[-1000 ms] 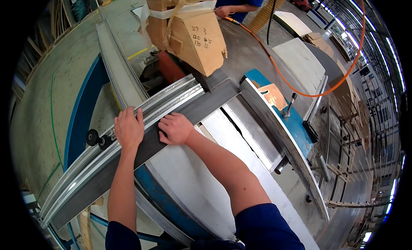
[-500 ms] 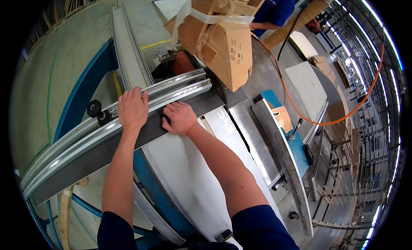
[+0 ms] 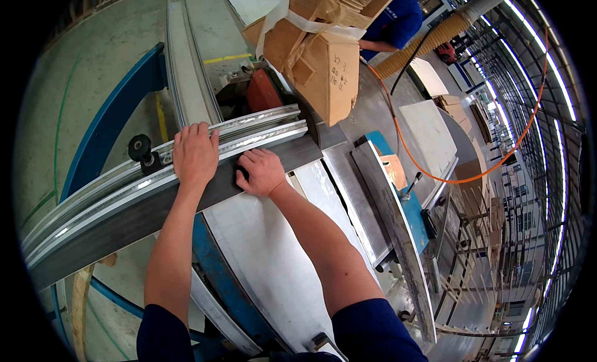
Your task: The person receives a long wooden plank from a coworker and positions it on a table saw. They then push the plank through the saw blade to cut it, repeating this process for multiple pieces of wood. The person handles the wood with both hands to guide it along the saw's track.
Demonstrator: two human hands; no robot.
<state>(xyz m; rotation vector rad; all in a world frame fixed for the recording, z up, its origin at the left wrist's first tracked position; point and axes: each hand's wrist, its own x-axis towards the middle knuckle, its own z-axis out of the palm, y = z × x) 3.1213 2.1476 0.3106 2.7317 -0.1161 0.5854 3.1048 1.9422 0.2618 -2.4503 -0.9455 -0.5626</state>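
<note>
My left hand [image 3: 195, 153] lies over a ribbed aluminium fence [image 3: 261, 133], its fingers close together and bent across the top. Just right of it, my right hand [image 3: 261, 172] is closed with bent fingers on a long dark grey board [image 3: 124, 224] lying along the fence. A dark spot shows between thumb and forefinger there; I cannot make out whether it is a thing or shadow. The board's far end reaches below a taped cardboard hood [image 3: 329, 76]. Left of my left hand, a black knob [image 3: 140, 148] stands on the fence.
A blue curved arm [image 3: 112, 113] is at the left. To the right stand a grey metal fence plate [image 3: 398, 237] and a blue bracket [image 3: 413, 216]. An orange hose [image 3: 429, 173] loops across. A co-worker in a blue shirt [image 3: 398, 20] is behind the hood.
The view has turned slightly, so the hood, hose and metal plate appear farther left. Both hands keep the same hold on the fence and board.
</note>
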